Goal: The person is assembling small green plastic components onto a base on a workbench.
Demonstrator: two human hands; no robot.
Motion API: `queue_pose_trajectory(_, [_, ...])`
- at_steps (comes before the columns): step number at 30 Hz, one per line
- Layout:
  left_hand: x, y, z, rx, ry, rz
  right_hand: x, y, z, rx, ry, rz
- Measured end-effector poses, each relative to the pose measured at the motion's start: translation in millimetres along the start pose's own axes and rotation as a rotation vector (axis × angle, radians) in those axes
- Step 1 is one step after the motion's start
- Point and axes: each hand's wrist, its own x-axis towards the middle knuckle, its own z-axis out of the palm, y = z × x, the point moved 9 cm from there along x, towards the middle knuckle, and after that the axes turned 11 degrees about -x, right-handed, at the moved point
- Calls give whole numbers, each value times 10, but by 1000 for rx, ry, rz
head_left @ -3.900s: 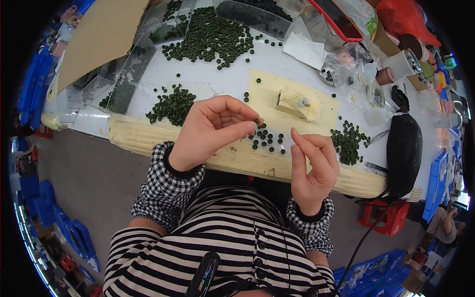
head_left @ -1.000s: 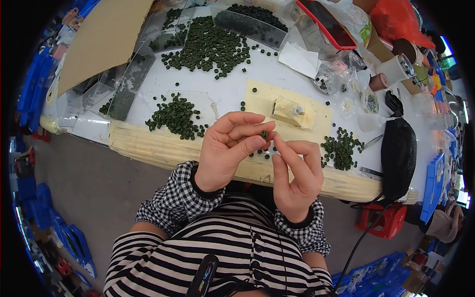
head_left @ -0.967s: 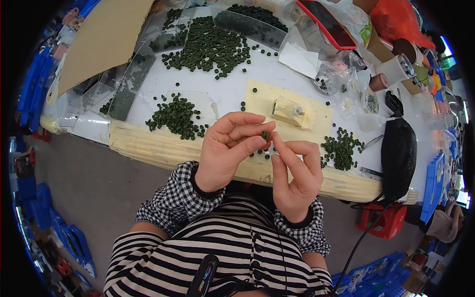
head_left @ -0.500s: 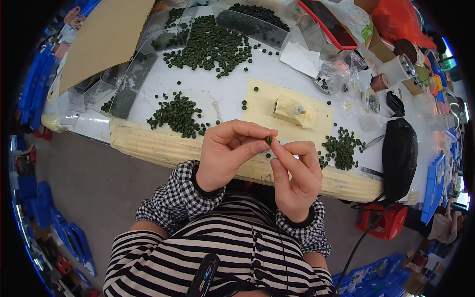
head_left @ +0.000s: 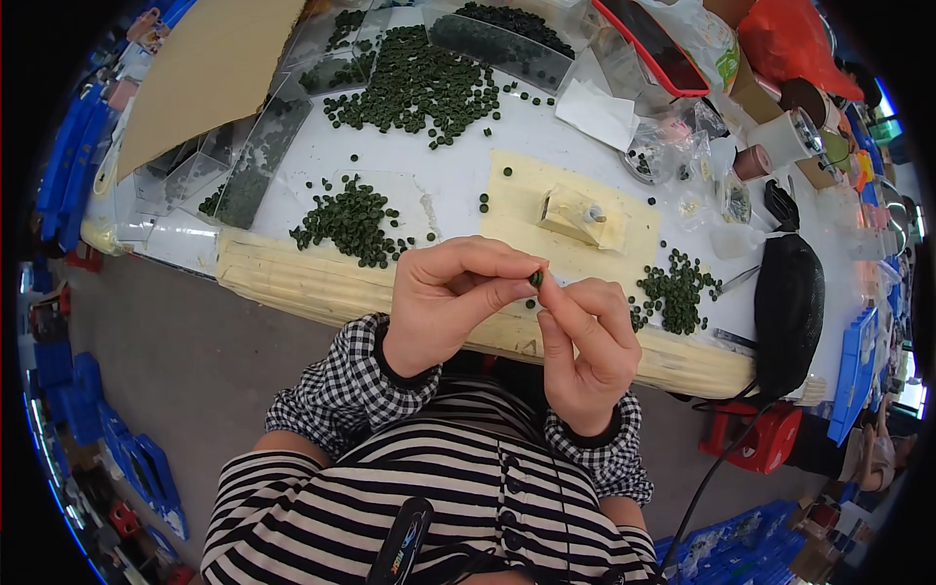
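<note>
Left hand (head_left: 434, 304) has it, grip pinching a green piece (head_left: 535, 279) between thumb and forefinger tips, over the near edge of the desk (head_left: 451, 183). Right hand (head_left: 592, 351) sits just rightward, forefinger at the piece, its own hold unclear. Small, dark, rounded, partly hidden; no long axis readable.

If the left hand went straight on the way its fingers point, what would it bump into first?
Most likely the right hand, whose index fingertip is right by the small green piece the left hand pinches; contact is hard to judge.
</note>
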Motion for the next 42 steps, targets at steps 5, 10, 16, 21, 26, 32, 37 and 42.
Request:
queue_pose_trajectory(5, [-7,22,-10,29,-48,24,26,-34,8,-16,-11,-40])
queue_pose_trajectory(10, [-12,18,-19,51,-26,-8,30,-42,10,-45,-20,-77])
queue_pose_trajectory(16, [-20,9,-21,44,-13,-42,10,-28,16,-82,-40,-105])
queue_pose_trajectory(21, [-25,-5,-24,52,-18,-52,3,-26,17,-110,-59,-113])
queue_pose_trajectory(26, [-27,-26,-37,68,-14,-79,-8,-17,23,-137,-75,-114])
queue_pose_trajectory(32, [-29,-31,-33,67,-21,-102,-14,-21,25,-155,-95,-136])
queue_pose_trajectory(37, [-35,-31,-40,75,-13,-111,-22,-17,30,-167,-109,-148])
queue_pose_trajectory(42, [-36,-29,-49,90,-19,-111,-23,-19,36,-176,-108,-150])
